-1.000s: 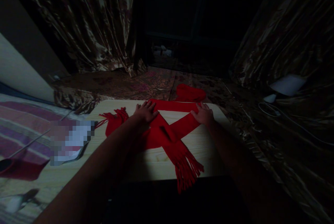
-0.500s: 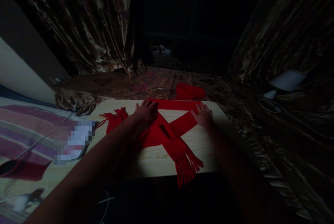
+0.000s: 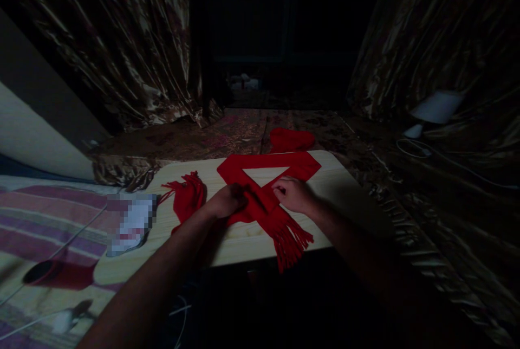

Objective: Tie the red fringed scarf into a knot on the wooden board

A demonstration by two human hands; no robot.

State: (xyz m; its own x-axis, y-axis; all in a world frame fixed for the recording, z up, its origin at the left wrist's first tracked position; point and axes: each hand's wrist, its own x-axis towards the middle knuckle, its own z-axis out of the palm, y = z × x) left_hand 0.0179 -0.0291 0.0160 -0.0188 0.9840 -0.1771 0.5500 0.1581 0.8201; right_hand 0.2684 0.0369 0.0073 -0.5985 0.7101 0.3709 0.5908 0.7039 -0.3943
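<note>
A red scarf [image 3: 268, 160] lies on the pale wooden table [image 3: 337, 202], its band folded into a loop with crossing ends. One fringed end [image 3: 290, 240] hangs over the table's near edge. A dark slit shows in the scarf near the crossing. My left hand [image 3: 228, 200] is closed at the scarf's left band, fingertips partly hidden in shadow. My right hand [image 3: 296, 195] has its fingers curled in a pinch at the right band, close to the crossing. Left of my left hand lies a bunched red knitted piece [image 3: 189, 197] with tassels.
Beyond the far table edge lies another red piece [image 3: 291, 139]. A blurred white packet [image 3: 132, 224] sits at the table's left, by a striped bedcover [image 3: 52, 224] with a red cup [image 3: 60, 275] and cables. Patterned curtains and a white lamp [image 3: 439, 107] stand farther back.
Both hands have come from the loop's far corners toward me and closer together. Their spread fingers have curled in, and the loop's far corners are now uncovered. The view has shifted slightly.
</note>
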